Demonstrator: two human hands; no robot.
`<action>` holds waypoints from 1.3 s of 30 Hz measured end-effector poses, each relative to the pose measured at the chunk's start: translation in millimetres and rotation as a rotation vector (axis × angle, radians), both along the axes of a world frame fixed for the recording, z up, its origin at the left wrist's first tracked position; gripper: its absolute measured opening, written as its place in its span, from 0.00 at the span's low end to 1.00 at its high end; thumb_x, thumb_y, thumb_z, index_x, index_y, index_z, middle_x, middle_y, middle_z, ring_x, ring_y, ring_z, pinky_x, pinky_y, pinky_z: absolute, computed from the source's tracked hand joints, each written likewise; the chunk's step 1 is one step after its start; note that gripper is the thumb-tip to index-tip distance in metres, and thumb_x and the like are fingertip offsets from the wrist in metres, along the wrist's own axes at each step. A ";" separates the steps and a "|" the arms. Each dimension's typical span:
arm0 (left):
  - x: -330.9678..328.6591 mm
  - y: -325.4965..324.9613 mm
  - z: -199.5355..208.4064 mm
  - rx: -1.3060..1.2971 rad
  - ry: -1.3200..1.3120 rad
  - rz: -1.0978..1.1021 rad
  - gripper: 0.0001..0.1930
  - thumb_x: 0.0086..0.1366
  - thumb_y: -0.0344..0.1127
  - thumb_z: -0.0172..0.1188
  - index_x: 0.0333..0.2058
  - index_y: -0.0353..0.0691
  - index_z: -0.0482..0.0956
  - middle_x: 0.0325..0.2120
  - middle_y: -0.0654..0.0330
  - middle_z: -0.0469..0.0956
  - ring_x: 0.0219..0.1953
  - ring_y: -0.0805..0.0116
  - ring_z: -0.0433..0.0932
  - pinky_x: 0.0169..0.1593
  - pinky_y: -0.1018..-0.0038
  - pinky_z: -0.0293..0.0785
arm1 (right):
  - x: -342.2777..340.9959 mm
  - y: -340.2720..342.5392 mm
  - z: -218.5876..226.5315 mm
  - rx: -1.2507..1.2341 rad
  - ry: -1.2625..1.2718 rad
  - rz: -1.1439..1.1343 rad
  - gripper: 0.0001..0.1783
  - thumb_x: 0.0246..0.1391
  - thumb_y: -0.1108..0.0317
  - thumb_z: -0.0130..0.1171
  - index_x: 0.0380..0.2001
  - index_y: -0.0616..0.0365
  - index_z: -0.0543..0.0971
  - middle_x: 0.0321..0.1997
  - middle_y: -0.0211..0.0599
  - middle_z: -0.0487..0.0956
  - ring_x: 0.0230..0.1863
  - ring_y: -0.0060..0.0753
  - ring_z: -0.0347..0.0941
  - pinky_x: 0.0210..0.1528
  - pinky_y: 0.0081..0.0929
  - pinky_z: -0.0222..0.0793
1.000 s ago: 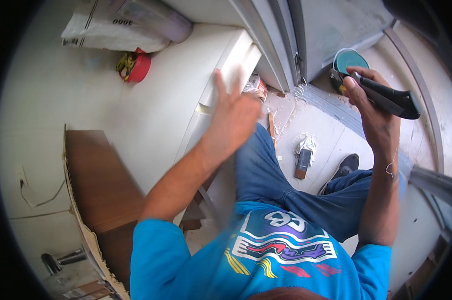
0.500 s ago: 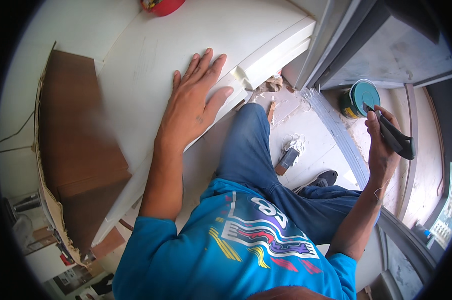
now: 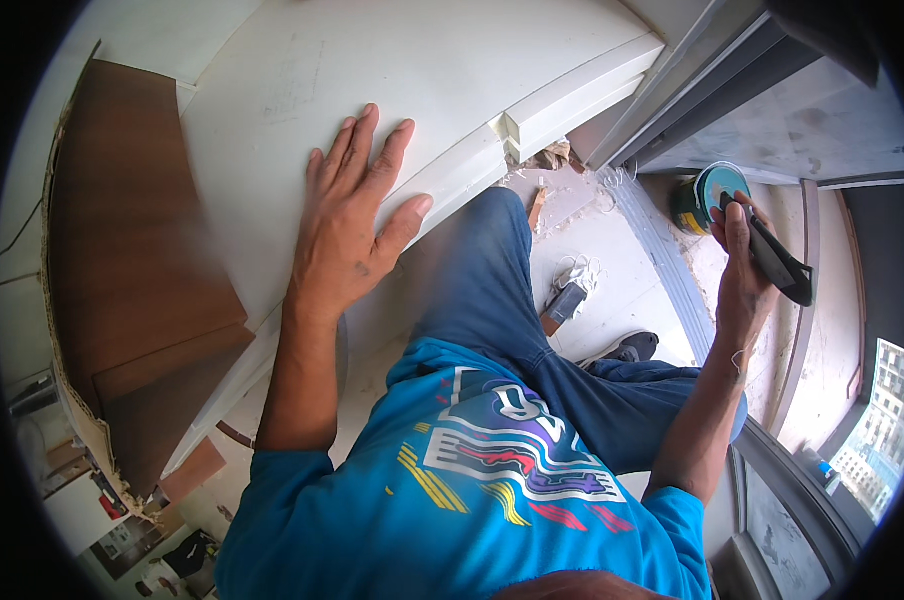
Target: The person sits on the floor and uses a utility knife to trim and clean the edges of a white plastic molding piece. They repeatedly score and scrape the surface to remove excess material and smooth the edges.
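Observation:
My left hand (image 3: 344, 245) lies flat on a large white panel (image 3: 262, 120), fingers spread, the thumb near its long edge. Farther along that edge is a cut notch (image 3: 510, 136), with nothing in it. Out to the right, away from the panel, my right hand (image 3: 740, 285) is closed round a black utility knife (image 3: 780, 265). Its thick handle end sticks out beyond the fingers, and the blade end is too small to make out. Beneath the knife, on the floor, stands a green bucket (image 3: 694, 205) with a lid.
On the floor between my legs and the bucket lie a dark block (image 3: 565, 305), white cord (image 3: 578, 275), a wood strip (image 3: 538, 208) and shavings. A metal track (image 3: 662, 255) crosses the floor. Brown board (image 3: 142, 220) stands at left; a window (image 3: 877, 420) is at right.
My left hand has shifted slightly left and down in view, still flat on the panel. The knife and my right hand have moved a little left. The notch shows more clearly.

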State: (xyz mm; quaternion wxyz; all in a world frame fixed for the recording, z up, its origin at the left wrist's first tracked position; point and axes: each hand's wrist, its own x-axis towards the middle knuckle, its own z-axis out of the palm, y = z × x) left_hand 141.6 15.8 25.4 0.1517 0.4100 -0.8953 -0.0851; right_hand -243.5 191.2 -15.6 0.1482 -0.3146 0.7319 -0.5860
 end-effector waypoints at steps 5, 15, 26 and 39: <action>-6.1 3.0 -3.6 -0.028 -0.039 0.011 0.36 0.79 0.56 0.61 0.80 0.54 0.68 0.82 0.38 0.58 0.82 0.30 0.56 0.78 0.24 0.48 | 5.6 -0.8 -10.8 -0.076 0.011 0.018 0.23 0.71 0.62 0.73 0.61 0.69 0.84 0.51 0.53 0.91 0.54 0.40 0.90 0.62 0.34 0.86; -6.7 1.6 -3.9 0.009 -0.016 -0.004 0.34 0.82 0.52 0.57 0.81 0.53 0.65 0.83 0.38 0.55 0.84 0.29 0.51 0.79 0.26 0.44 | 119.9 -31.1 -9.1 -0.355 -0.128 0.138 0.19 0.70 0.70 0.73 0.59 0.66 0.81 0.49 0.50 0.90 0.53 0.35 0.89 0.58 0.30 0.84; 49.4 11.1 5.1 0.061 -0.038 0.012 0.39 0.78 0.59 0.62 0.81 0.52 0.66 0.83 0.37 0.54 0.83 0.28 0.52 0.78 0.26 0.48 | 168.4 -60.0 -17.2 -0.221 0.059 0.109 0.30 0.74 0.61 0.69 0.68 0.71 0.75 0.58 0.60 0.87 0.60 0.49 0.88 0.66 0.46 0.85; 37.1 10.3 7.0 0.020 -0.163 -0.005 0.46 0.73 0.58 0.68 0.83 0.52 0.60 0.82 0.34 0.53 0.81 0.28 0.55 0.77 0.22 0.48 | 126.9 -43.4 -26.3 -0.277 -0.416 -0.228 0.33 0.76 0.49 0.67 0.70 0.64 0.78 0.57 0.56 0.88 0.56 0.43 0.89 0.59 0.38 0.87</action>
